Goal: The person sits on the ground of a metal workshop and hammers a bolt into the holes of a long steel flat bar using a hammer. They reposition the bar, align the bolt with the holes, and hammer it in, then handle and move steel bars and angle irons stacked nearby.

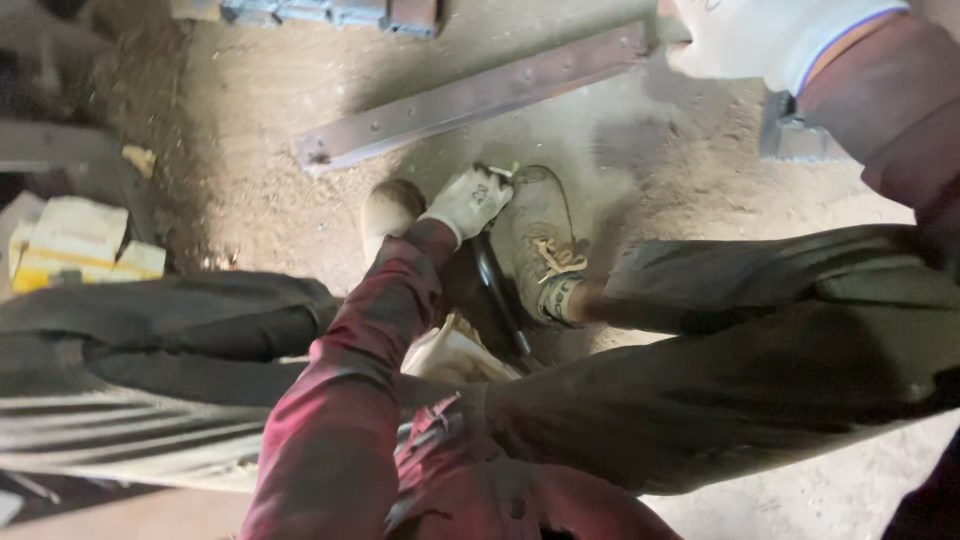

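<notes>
Dusty, sand-coloured ground lies under a seated person whose left hand [468, 200], in a pale work glove, reaches down between the two shoes and closes around the top of a dark-handled tool [497, 285]. The tool's long axis runs from that hand back toward the body, slanting slightly right, its lower end near a crumpled pale bag [455, 355] by the knee. It lies just beside the laced right shoe [540, 245], perhaps touching it; the left shoe [388, 208] sits on the hand's other side. The right hand [760, 40], also gloved (white, with a blue-edged cuff), is raised at the top edge, well apart from the tool; I cannot tell whether it is open or closed. So the left hand is much the nearer. Beyond the shoes a rusty flat steel bar [470, 97] with bolt holes lies diagonally. At the far left a stack of yellow-and-white boxes [75, 245] rests, labels too blurred to make out.
</notes>
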